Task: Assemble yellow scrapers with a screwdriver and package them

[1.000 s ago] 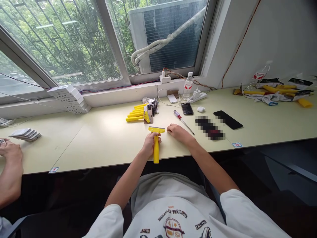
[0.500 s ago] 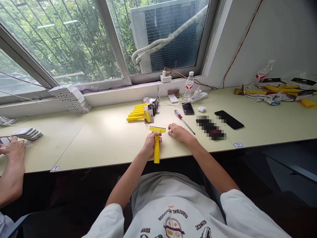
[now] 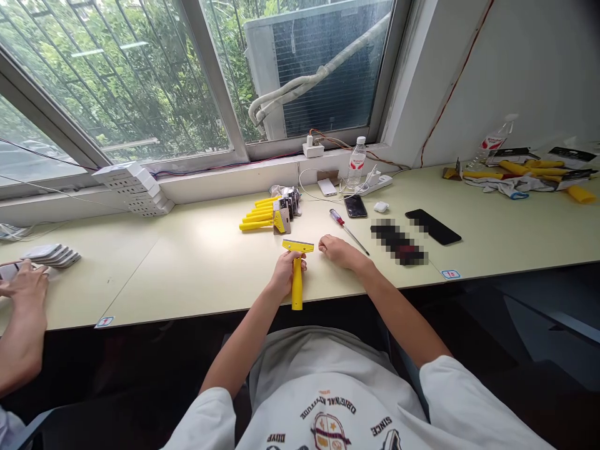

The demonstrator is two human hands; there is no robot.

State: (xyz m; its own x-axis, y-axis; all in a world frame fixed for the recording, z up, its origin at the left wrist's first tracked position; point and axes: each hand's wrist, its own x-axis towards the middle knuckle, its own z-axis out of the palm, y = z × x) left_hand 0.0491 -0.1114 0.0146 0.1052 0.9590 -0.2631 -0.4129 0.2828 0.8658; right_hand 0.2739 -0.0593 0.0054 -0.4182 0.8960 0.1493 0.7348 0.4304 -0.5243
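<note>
Shirt: a white T-shirt [image 3: 328, 425] with upside-down print; "ORIGINAL" and "SINCE" can be read.
Left hand: the left hand [image 3: 287, 273] is clamped around the scraper's handle, just below its head.
Held thing: a yellow scraper [image 3: 297, 292] lies flat on the desk [image 3: 197, 281], its long axis pointing from the desk's front edge toward the window, head away from the body.
Right hand: the right hand [image 3: 340, 253] rests empty and loosely curled, just beside the scraper's head; the hands are apart.
Nearer hand: the left.
Desk tag: a small tag [image 3: 450, 274] appears to read "16".
Beyond: a red-handled screwdriver [image 3: 345, 230] lies just past the right hand; a row of yellow scrapers [image 3: 256, 216] lies farther off.
Bottle: a water bottle [image 3: 357, 164] has an illegible red label.
</note>
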